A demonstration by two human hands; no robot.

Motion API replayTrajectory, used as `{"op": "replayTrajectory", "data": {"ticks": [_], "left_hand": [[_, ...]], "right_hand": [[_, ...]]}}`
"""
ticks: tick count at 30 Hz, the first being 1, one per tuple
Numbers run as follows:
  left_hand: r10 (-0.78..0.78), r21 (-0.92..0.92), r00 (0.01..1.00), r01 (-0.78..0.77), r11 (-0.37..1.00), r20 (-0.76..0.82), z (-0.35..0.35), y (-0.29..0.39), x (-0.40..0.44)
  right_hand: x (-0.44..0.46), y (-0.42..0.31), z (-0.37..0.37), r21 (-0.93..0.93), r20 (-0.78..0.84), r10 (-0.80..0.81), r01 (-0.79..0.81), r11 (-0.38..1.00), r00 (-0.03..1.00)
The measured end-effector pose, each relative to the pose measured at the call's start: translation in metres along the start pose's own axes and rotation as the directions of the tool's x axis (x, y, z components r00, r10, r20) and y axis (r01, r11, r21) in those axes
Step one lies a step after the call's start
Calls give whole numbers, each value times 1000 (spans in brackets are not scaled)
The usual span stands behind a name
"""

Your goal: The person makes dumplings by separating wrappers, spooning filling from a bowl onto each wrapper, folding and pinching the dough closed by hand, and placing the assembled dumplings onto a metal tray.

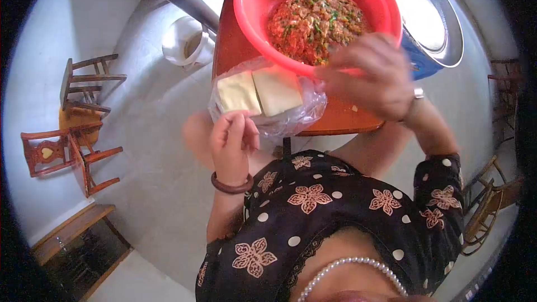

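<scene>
Two side-by-side stacks of square, pale yellow dough wrappers (278, 90) lie on a crumpled clear plastic bag (311, 104). My left hand (235, 137) has its fingers curled, with the fingertips pinched at the lower edge of the left stack. Whether a sheet is between them is hard to make out. Over the near right rim of a red plastic basin (254, 19) is my right hand (372, 75), smeared by motion, so its fingers are unclear. Inside the basin is a chopped filling (321, 19) of minced reddish and pale bits with green pieces.
Basin and bag rest on a reddish-brown wooden stool or chair seat (344, 116) before my knees. A round metal tray (425, 14) sits on a blue box (422, 61) at right. A white bucket (183, 42) stands on the floor, with wooden chairs (84, 128) at far left.
</scene>
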State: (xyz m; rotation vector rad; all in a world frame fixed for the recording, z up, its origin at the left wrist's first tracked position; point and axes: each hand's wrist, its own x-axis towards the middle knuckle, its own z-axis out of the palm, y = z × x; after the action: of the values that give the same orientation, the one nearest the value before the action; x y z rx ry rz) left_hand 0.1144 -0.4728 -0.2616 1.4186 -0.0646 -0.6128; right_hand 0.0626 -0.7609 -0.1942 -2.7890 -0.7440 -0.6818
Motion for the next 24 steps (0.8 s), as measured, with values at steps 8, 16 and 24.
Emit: {"op": "replayTrajectory", "data": {"ticks": [8,16,24], "left_hand": [[80,-176,991,-98,980,-104,-4,-16,-4],[62,-238,990,-90,967,-124,-7,-35,-6],[126,-166,986,-143,976,-108,1,-36,1]], "right_hand": [[3,-26,89,187,73,-1,-13,982,997],[5,-13,99,190,105,17,-37,981,994],[17,-1,96,393,23,146,-143,908,989]]}}
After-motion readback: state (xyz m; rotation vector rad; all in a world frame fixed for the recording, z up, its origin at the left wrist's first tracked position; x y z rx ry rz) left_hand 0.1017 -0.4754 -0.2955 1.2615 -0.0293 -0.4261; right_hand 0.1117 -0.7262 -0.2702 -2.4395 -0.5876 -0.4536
